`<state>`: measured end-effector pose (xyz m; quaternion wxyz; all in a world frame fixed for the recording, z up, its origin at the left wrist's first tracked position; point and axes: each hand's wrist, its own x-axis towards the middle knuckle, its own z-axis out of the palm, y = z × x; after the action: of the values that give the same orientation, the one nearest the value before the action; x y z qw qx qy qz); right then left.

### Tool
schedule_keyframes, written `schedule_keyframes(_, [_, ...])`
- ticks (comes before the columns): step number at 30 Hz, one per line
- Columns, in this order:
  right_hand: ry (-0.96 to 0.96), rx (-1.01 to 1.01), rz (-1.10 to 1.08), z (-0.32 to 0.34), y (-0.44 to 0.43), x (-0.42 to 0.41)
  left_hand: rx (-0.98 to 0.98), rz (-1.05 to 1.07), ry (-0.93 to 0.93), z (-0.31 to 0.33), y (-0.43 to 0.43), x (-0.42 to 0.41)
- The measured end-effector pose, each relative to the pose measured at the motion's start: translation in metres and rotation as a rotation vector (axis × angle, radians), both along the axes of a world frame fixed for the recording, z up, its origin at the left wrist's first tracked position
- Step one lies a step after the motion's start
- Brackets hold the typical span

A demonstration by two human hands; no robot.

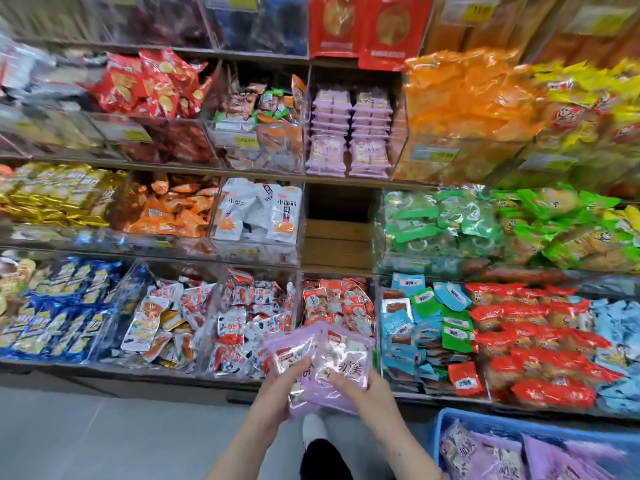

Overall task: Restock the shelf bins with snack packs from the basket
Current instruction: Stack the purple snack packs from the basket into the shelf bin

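head: packs (341, 356), left hand (281, 388), right hand (367, 391)

You can read 小面筋 on the white packs (282, 216) at mid-frame; the yellow price tags (246, 141) are too blurred to read.

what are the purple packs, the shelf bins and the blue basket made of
Purple packs: thin plastic film, glossy, with clear windows; it crinkles and glints.
Shelf bins: clear hard plastic, probably acrylic; see-through walls with bright reflections.
Basket: looks like moulded blue plastic, fairly matte; little more than its rim shows.
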<state>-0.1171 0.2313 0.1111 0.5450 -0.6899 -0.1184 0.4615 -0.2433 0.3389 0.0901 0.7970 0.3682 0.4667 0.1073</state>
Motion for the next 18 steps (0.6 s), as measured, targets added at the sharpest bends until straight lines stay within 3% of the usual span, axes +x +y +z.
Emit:
schedule_keyframes(6, [0.084, -0.123, -0.062, 0.012, 0.056, 0.061, 0.035, 0.063, -0.005, 0.019, 0.066, 0.051])
schedule_keyframes(10, [0.233, -0.016, -0.111, 0.012, 0.091, 0.112, 0.064, 0.126, -0.042, 0.032, 0.113, 0.079])
schedule_keyframes(15, [0.046, -0.034, -0.134, 0.033, 0.145, 0.168, 0.111, 0.141, -0.074, 0.053, 0.163, 0.104])
schedule_keyframes(18, [-0.029, 0.093, -0.045, 0.057, 0.177, 0.192, 0.167, 0.158, -0.101, 0.07, 0.195, 0.109])
